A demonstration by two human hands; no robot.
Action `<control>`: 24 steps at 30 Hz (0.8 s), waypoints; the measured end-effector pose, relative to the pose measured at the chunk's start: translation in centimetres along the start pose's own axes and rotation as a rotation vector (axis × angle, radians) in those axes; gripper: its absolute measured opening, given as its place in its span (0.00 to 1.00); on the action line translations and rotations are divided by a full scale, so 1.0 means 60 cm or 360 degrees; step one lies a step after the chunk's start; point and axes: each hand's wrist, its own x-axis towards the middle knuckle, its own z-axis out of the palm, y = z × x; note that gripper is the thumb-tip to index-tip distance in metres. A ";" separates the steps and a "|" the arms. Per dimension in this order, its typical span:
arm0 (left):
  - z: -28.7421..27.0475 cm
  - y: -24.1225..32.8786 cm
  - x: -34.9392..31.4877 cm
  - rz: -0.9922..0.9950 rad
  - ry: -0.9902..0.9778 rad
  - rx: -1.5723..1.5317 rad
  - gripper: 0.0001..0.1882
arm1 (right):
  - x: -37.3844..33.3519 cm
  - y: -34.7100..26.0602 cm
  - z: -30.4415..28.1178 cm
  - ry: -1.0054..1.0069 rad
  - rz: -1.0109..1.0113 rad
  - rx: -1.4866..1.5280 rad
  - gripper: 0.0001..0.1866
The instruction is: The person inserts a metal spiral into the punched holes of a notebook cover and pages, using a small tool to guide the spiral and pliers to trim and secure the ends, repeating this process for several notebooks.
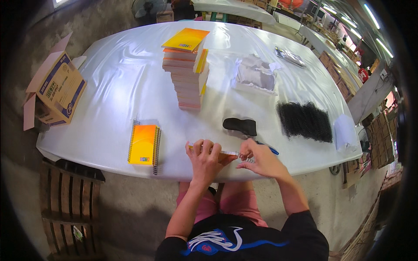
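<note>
My left hand [204, 158] is closed around a small yellow-covered notebook [227, 153], held edge-on near the table's front edge. At the notebook's right end, my right hand [260, 159] pinches a wire spiral coil [247, 159], its loops partly hidden by the fingers. To the left lie spiral-bound notebooks [143, 144] with yellow and orange covers and coils at both sides. Beyond my hands rests a black, rounded object [240, 126] whose kind I cannot make out. A blue-handled tool [273, 150] lies partly behind my right hand.
A tall, uneven stack of notebooks [186, 65] stands at mid-table. Many black spiral coils [305, 121] lie to the right, near a white roll [345, 132]. Farther back are crumpled paper [256, 75] and a plastic-wrapped pack [289, 56]. An open cardboard box [61, 89] sits at the left edge.
</note>
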 end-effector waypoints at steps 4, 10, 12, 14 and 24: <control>0.002 0.003 -0.003 -0.0040 -0.0029 -0.0054 0.25 | -0.016 0.019 0.016 0.0155 -0.0155 -0.0190 0.11; -0.011 -0.006 -0.005 -0.0022 -0.0096 -0.0057 0.29 | 0.036 0.000 -0.021 -0.0508 0.0151 -0.0430 0.12; -0.016 -0.003 0.002 -0.0055 -0.0125 -0.0133 0.29 | 0.058 0.014 -0.032 -0.0498 0.0185 -0.0248 0.15; -0.018 -0.005 0.006 -0.0051 -0.0133 -0.0216 0.29 | 0.076 0.057 -0.036 -0.0004 -0.0287 -0.0914 0.17; -0.031 -0.010 0.008 -0.0106 -0.0164 -0.0416 0.27 | 0.062 0.129 -0.023 0.0248 0.0243 0.1231 0.16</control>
